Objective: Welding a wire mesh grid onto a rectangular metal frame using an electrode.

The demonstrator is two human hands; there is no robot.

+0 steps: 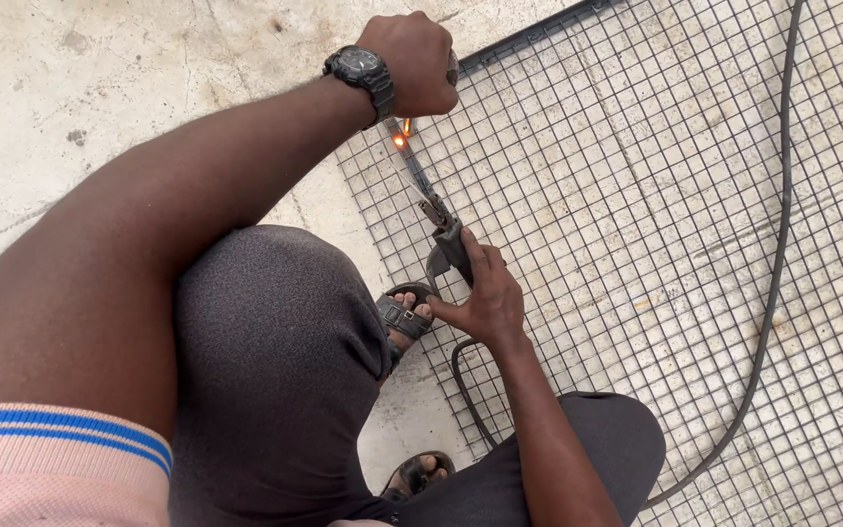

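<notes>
At the middle of the frame the right hand (488,298) grips a dark welding electrode holder (451,244), fingers wrapped shut around its handle with the thumb stretched out to the left, the forearm coming up from the lower right. From the holder a thin electrode rod (417,176) slants up and to the left, and its tip glows orange at a small bright weld spot (400,140) on the corner of the wire mesh panel (636,195). The holder looks grey-black and worn, with a metal clamp at its front end where the rod is held. Just above the glowing spot, in the upper middle of the frame, the left hand (412,63) is closed into a fist, knuckles up, pressing on or grasping something at the dark frame bar (529,34) of the mesh; what the fingers hold is hidden beneath the hand. A black wristwatch (361,73) sits on that wrist, and the left arm runs down to the lower left, ending in a pink sleeve with blue stripes (51,439). A black cable (778,244) curves across the mesh from the upper right down to the lower middle. The person squats, knees in dark trousers, sandalled feet (407,312) on the pale concrete floor (100,78), which fills the upper left.
</notes>
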